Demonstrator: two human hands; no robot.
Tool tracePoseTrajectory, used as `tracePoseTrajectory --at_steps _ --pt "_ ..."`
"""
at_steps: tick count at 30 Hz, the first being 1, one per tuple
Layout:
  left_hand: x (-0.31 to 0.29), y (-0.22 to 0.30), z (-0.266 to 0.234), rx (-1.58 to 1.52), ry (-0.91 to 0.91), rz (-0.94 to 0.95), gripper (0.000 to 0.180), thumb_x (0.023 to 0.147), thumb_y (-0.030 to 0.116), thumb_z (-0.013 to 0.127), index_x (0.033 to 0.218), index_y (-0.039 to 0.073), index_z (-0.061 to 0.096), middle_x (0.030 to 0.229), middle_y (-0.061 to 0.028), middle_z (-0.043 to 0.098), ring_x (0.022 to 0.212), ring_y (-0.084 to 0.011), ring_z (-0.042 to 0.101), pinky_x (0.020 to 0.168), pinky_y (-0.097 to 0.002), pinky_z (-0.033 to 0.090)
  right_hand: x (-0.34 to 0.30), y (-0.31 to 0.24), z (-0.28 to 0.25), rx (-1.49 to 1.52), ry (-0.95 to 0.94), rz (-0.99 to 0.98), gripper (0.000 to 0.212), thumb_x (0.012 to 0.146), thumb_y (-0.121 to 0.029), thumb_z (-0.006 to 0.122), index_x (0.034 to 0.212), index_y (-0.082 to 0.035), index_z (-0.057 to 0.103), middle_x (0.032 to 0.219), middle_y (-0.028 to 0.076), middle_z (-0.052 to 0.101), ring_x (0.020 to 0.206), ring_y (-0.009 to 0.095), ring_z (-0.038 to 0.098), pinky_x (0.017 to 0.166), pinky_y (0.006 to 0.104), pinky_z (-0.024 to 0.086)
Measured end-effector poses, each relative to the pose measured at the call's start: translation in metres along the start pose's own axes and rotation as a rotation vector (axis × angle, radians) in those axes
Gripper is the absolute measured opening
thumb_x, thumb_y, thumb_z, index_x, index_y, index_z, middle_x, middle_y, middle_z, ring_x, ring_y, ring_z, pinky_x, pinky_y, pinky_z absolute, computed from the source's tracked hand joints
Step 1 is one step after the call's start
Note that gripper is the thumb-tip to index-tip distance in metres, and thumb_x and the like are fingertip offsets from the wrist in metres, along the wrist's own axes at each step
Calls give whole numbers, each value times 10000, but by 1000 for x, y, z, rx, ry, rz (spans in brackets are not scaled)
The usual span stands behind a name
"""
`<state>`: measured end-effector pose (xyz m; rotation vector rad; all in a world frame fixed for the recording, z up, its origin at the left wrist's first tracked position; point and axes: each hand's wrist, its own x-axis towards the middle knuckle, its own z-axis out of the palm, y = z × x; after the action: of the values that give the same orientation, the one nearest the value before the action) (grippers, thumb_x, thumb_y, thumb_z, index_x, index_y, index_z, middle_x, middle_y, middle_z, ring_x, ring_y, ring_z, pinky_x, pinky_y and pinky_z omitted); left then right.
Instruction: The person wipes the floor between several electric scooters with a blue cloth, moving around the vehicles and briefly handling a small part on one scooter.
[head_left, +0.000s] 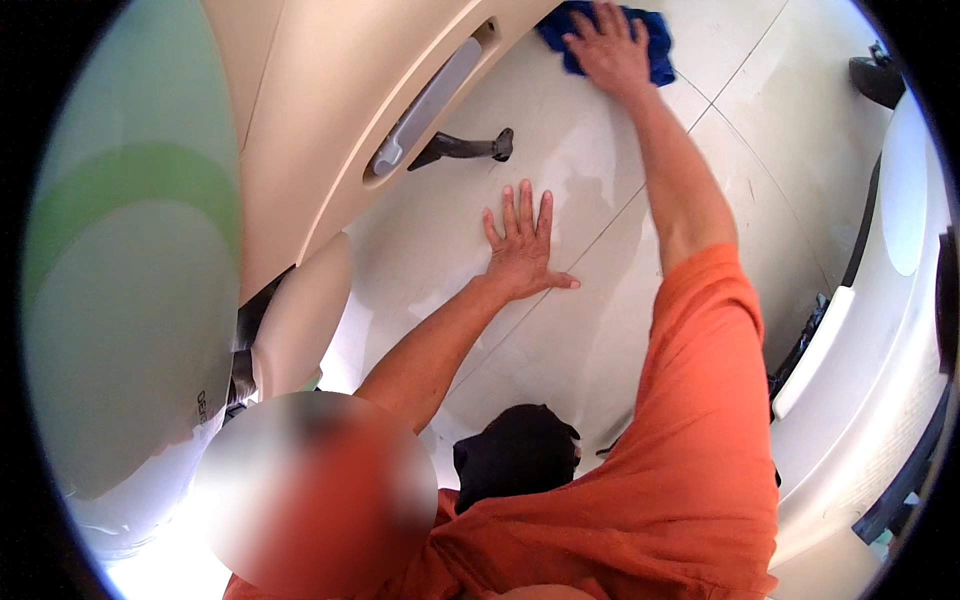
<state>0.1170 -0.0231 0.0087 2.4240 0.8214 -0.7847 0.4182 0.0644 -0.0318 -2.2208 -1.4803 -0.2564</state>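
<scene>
My left hand (pixel 520 248) lies palm down on the pale tiled floor (pixel 590 230), fingers spread and empty. Farther away, at the top, my right arm stretches forward. The right hand (pixel 612 58) rests flat on a dark blue cloth (pixel 660 45), with its fingers apart. The cloth lies crumpled on the tiles, partly hidden under that hand. Between the left hand and a beige panel, a dark curved foot (pixel 465 148) sticks out over the floor.
The beige panel (pixel 300 150) on the left has a recessed grey handle (pixel 430 105). Beside it stands a rounded green and white surface (pixel 130 250). A white curved body (pixel 860 390) borders the right side, with a dark caster-like part (pixel 878 78) beyond. Something black (pixel 515 455) lies below me.
</scene>
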Motion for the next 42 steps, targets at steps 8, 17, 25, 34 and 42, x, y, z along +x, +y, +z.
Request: tracePoseTrajectory --at_steps 8,17,25,34,42 --pt "-1 2 -8 -21 -47 -9 1421 614 706 723 1471 -11 -156 1490 -308 -264 1357 -501 -274 1016 -712 -100 -71 -14 -8 -182 -31 153 516 973 -479 380 1401 -200 450 1523 158 289 1429 325 202 1096 613 136" --pt "4 0 1 0 -32 0 1427 612 721 718 1471 1 -164 1482 -315 -273 1341 -527 -280 1004 -732 -91 21 34 6 -159 32 199 524 931 -387 477 1359 -84 485 1484 181 341 1390 341 267 1115 552 181" --pt "5 3 0 15 -33 9 1418 615 747 692 1476 6 -157 1480 -324 -266 1341 -528 -278 996 -733 -101 40 36 18 -181 -16 296 526 952 -391 433 1354 -54 479 1465 193 363 1388 354 267 1104 581 181" --pt "0 1 -7 14 -18 -16 1393 619 715 708 1489 24 -132 1499 -317 -230 1363 -516 -248 1002 -733 -87 -115 -51 -34 0 -104 -97 468 912 -471 502 1292 -204 558 1479 120 374 1381 290 311 1083 587 199" --pt "3 -1 2 26 -44 -22 1417 621 731 701 1472 8 -172 1485 -313 -268 1354 -519 -261 1005 -731 -78 -24 3 -5 -194 -62 75 534 940 -491 437 1372 -180 475 1495 130 346 1405 311 256 1089 597 184"
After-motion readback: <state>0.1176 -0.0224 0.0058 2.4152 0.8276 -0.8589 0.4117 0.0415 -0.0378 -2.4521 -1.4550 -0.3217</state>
